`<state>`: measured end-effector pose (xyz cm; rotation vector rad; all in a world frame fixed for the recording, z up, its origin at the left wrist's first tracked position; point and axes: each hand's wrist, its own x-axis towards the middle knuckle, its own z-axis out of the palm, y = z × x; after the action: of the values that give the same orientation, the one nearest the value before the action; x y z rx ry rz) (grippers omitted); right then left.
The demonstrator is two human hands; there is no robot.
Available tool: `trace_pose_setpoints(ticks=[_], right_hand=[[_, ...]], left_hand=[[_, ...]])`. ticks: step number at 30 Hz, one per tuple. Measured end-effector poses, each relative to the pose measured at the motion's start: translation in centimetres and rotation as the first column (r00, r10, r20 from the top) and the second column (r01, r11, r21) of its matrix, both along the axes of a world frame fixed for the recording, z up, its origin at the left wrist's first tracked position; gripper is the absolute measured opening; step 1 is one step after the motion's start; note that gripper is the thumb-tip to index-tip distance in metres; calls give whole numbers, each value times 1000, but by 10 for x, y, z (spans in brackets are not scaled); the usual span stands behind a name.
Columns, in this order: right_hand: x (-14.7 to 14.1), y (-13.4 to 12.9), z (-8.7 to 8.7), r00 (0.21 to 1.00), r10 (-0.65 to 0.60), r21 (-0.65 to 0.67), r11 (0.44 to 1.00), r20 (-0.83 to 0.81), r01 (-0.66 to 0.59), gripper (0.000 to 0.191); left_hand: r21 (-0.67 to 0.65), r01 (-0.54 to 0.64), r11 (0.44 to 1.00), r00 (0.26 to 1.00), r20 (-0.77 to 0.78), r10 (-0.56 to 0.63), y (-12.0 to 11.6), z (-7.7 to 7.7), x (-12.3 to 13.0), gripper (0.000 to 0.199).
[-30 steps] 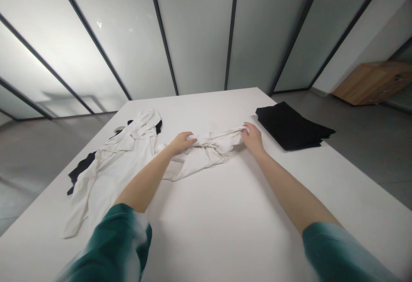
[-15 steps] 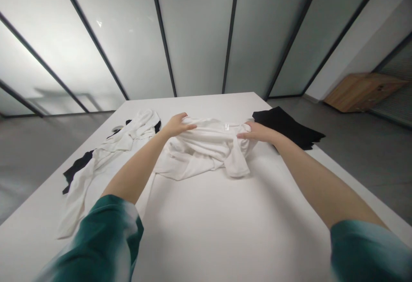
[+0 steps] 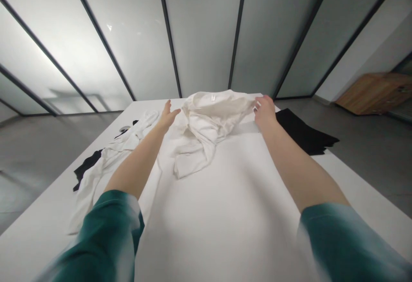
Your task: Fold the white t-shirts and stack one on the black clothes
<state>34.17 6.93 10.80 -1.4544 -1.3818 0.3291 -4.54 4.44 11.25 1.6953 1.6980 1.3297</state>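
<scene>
A crumpled white long-sleeved shirt is partly lifted over the far half of the table, with a small label at its upper edge. My right hand pinches the shirt's right edge, its fingers closed on the cloth. Beside the shirt's left edge is my left hand, fingers spread; a fingertip comes close to the fabric, and whether it touches I cannot tell. One sleeve hangs down toward me and rests on the tabletop.
More white clothing lies along the left side of the white table, partly over a black cloth. Folded black fabric lies at the right edge. Frosted glass panels stand behind; a wooden cabinet is at far right.
The shirt has risen at its far edge, and its hanging sleeve now lies further left. My left hand has let go and spread its fingers. My right hand has moved slightly up and right with the cloth.
</scene>
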Motion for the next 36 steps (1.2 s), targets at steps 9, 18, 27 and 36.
trace_pose_setpoints(ticks=[9,18,27,36], right_hand=[[-74,-87,-83,727,535,-391,836,429,-385,31],[-78,-106,-118,611,461,-364,887,644,-285,43],[-67,-102,-118,783,395,-225,918,481,-326,41],[-82,-120,-104,483,598,-409,797,640,-444,49]], left_hand=[[-334,314,889,768,-460,-445,-67,-80,40,73],[-222,286,932,539,-767,-348,-112,-86,90,53],[-205,368,907,910,277,-307,-87,-63,99,41],[-288,247,925,670,740,51,-60,-50,32,28]])
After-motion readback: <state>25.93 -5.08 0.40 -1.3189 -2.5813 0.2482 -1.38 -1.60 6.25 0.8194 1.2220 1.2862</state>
